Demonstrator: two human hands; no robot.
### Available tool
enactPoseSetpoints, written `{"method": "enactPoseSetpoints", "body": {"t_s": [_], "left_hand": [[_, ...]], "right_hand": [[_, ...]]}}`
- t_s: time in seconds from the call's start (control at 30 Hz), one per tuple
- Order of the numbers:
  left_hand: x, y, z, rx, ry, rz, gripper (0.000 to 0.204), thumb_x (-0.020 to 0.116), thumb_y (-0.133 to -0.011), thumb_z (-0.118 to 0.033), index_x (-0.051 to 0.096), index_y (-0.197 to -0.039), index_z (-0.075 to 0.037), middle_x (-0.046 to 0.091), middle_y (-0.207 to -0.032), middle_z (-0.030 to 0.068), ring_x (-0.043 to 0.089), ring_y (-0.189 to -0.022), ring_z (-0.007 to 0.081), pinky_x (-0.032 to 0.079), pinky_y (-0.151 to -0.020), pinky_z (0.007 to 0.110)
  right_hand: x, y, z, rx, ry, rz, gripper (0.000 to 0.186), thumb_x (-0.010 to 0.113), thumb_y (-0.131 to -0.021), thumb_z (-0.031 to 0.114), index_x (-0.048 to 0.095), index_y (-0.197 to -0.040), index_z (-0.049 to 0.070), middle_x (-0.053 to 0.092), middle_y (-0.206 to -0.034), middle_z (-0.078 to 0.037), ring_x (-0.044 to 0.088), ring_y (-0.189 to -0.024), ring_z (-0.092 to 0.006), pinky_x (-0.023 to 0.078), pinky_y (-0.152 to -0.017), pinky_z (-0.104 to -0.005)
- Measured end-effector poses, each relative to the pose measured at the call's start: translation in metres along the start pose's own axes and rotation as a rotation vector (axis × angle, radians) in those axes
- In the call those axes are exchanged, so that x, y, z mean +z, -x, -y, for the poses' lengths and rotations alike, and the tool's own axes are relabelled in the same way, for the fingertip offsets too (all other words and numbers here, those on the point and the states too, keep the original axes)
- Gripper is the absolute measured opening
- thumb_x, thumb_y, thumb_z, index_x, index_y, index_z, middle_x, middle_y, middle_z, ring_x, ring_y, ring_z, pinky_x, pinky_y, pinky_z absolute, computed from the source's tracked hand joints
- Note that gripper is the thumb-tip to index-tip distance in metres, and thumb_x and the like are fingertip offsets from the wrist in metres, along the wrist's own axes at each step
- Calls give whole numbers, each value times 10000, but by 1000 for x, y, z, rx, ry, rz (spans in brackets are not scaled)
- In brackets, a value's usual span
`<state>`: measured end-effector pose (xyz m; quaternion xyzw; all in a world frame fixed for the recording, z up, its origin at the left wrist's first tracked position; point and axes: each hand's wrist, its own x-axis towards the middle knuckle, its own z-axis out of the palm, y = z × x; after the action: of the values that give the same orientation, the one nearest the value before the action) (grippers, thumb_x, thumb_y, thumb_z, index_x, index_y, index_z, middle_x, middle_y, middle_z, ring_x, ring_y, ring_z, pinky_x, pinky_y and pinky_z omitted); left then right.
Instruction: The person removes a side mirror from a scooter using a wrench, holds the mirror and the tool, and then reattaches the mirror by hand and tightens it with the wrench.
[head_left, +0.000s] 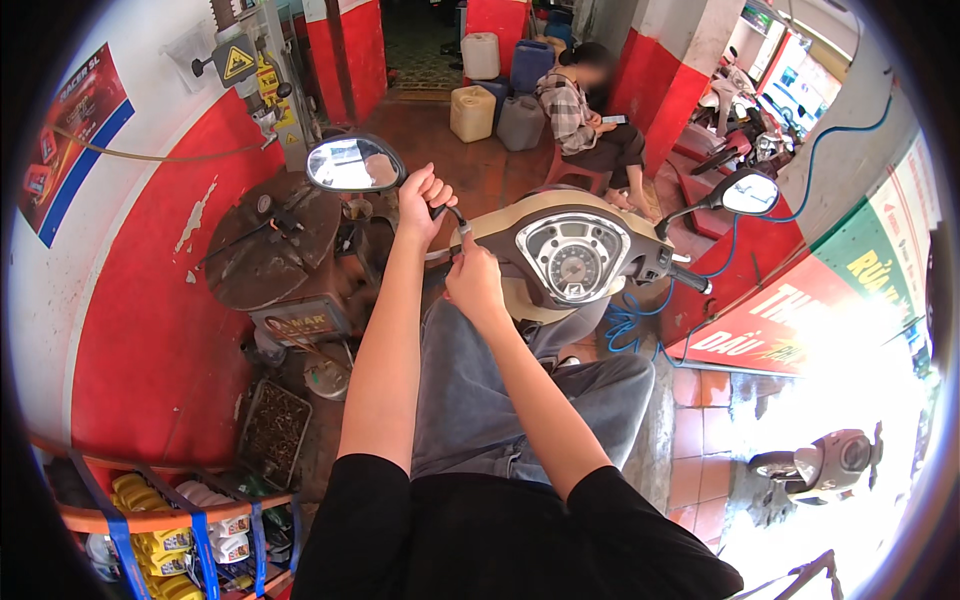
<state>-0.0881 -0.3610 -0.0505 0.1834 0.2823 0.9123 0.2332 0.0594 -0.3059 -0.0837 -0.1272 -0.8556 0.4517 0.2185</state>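
In front of me is a beige scooter with a round-dialled instrument cluster [573, 262] set in its handlebar cover. My left hand [425, 205] is closed round the dark stem of the left rearview mirror [352, 165], just beside the mirror head. Lower down, my right hand [474, 278] is closed near the foot of that stem, at the left side of the handlebar. A small grey metal part shows above its fingers; whatever lies inside the grip is hidden. The right rearview mirror [750, 193] stands out on the far side, above the black right handgrip [692, 279].
A round-topped, grimy machine [275, 240] stands at the left. Bottles fill an orange-and-blue rack [160, 522] at lower left. Beyond the scooter, a person [580, 120] sits on a red stool near plastic jerrycans [472, 113]. A blue hose [625, 325] lies coiled by a sign board [740, 340].
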Motion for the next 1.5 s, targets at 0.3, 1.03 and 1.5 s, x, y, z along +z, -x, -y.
{"method": "enactPoseSetpoints", "body": {"t_s": [0.3,1.03,1.5], "left_hand": [[-6,-1,0,19,-10,8,482,542,-926,-248,242,-553,-194,196,-502,-49,258,-471,113,309,-556,318],[-3,0,-5,-40,-31,-42,488,572,-891,-252,235,-543,-190,190,-505,-39,276,-486,125,329,-579,326],[-7,-5,-2,-39,-32,14,476,541,-901,-244,225,-548,-197,177,-498,-44,247,-476,121,315,-563,330]], "right_hand": [[26,1,3,-49,57,-29,723,563,-781,10,226,-1383,-203,572,-1030,-319,623,-914,-447,509,-811,-472],[60,13,8,164,-414,-110,837,512,-930,92,-45,-1553,137,666,-949,-217,688,-762,-206,515,-677,-295],[-44,4,-15,10,-169,231,635,605,-800,41,429,-1410,22,665,-715,-145,677,-590,-214,537,-566,-312]]}}
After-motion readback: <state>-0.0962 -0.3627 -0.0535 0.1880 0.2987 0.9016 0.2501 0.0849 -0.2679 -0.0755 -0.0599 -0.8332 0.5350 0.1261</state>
